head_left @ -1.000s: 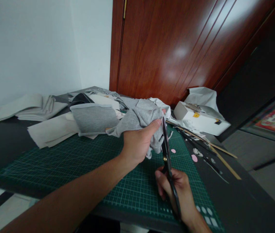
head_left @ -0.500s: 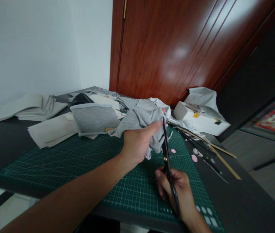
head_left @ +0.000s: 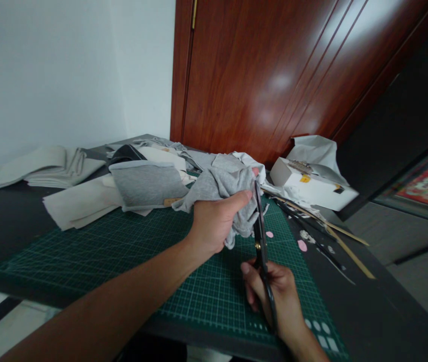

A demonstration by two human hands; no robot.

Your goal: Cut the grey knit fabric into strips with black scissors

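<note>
Cutting cloth, to judge by the pose, and caught mid-snip. Holding a bunched wad of grey cloth (head_left: 221, 183) in the left hand (head_left: 214, 223), grip pressed tight around the folds, thumb stretched along the top toward the blades. Keeping that wad raised slightly above the green cutting mat (head_left: 104, 251), about the middle of the dark surface (head_left: 368, 311). Working black scissors (head_left: 261, 236) from the near side with the right hand (head_left: 274, 296), grip curled shut through the handles, blades pointing far and standing almost together against the right edge of the wad, just beside the left thumb. Cannot tell whether the edges bite into the cloth or only lie along it. Behind and to the left, trailing from the wad: a flat grey panel (head_left: 146, 186) and folded pale fabric (head_left: 40, 168). To the right: small pink scraps (head_left: 303, 246) on the mat, thin wooden strips (head_left: 349, 251) near the surface's edge, and farther off a white box (head_left: 312, 186) below a red-brown door (head_left: 274, 75). For a further snip, probably: opening the blades, feeding the cloth edge deeper between them, pulling the fabric taut with the left hand, and keeping the thumb clear of the tips.
</note>
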